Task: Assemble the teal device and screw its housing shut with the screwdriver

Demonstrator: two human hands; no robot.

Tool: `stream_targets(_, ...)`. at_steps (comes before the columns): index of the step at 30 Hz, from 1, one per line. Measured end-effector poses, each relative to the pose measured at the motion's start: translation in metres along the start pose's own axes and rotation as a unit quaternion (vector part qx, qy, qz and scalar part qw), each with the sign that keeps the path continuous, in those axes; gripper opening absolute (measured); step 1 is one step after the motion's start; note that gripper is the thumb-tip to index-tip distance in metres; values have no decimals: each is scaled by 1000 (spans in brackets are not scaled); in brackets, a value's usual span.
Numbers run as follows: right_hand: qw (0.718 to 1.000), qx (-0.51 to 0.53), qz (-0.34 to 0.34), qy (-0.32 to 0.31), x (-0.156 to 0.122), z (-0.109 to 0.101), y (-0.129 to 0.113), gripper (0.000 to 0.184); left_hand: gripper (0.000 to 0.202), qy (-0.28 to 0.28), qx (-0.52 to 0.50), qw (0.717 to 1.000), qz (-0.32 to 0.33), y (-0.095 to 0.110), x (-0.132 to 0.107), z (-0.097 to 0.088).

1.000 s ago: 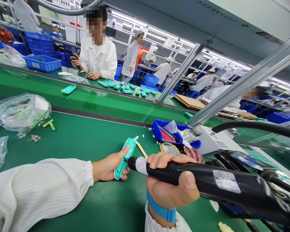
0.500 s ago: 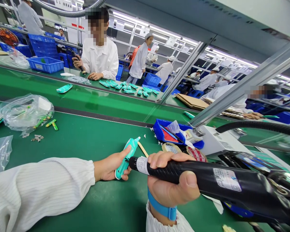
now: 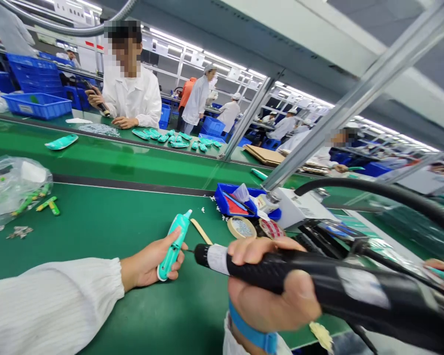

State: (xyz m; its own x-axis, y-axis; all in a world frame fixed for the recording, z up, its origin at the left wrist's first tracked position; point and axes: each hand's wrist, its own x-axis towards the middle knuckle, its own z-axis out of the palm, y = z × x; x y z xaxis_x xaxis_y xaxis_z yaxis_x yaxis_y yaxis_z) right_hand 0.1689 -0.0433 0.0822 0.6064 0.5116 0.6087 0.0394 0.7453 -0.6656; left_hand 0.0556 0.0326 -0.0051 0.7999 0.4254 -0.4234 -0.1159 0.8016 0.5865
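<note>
My left hand [image 3: 148, 262] is closed around a teal handheld device [image 3: 175, 234] with a white pointed tip, tilted up toward the right. A dark recess shows on the side of its casing facing me. My right hand [image 3: 268, 296] wraps round a black electric screwdriver [image 3: 333, 283], a blue band on the wrist. The screwdriver points left, and its thin bit stands just right of the device, apart from the recess. A curved tan strip [image 3: 201, 230] lies on the green bench [image 3: 111, 222] just beyond the device.
A blue tray [image 3: 222, 199] of small items stands beyond my right hand, beside a tape roll [image 3: 241, 227]. At left lie a clear plastic bag [image 3: 7, 187], green batteries [image 3: 54, 206] and small metal pieces [image 3: 20, 231]. A co-worker [image 3: 131, 93] sits opposite; another person's hand [image 3: 442, 268] shows at right.
The screwdriver has drawn back to the right, so its bit, earlier at the teal device, is now clear of it. The view has turned rightward, and a hand has appeared at the right edge.
</note>
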Motion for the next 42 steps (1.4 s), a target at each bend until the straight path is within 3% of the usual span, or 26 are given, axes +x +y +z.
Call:
stream_targets(4, 982, -96, -140, 78, 41, -35, -16, 21, 31, 9, -1, 1000, 3, 1, -3, 3)
stream_targets(7, 950, -157, -201, 178, 70, -59, -1, 16, 25, 9, 14, 1000, 5, 1, -5, 5)
stream_targets(9, 942, -185, -192, 203, 81, -73, 17, 15, 25, 9, 24, 1000, 4, 1, -7, 7)
stream_targets(14, 949, -217, -119, 195, 89, -98, 59, 23, 29, 18, 31, 999, 5, 0, -8, 10)
stream_targets(20, 950, -222, -82, 202, 91, -114, 80, 30, 29, 8, 27, 1000, -5, -2, -7, 10)
stream_targets(25, 952, -216, -79, 202, 91, -113, 81, 31, 27, 2, 34, 999, -11, -1, -7, 10)
stream_targets(33, 958, -174, -135, 182, 83, -96, 54, 26, 24, 10, 17, 1000, 6, -2, -5, 8)
stream_targets(37, 968, -153, -114, 160, 68, -81, 39, 23, 26, 48, 2, 998, 42, -1, -3, 9)
stream_targets(42, 994, -27, -38, 98, 28, -45, 14, 24, 29, 79, -19, 994, 78, 4, -3, 9)
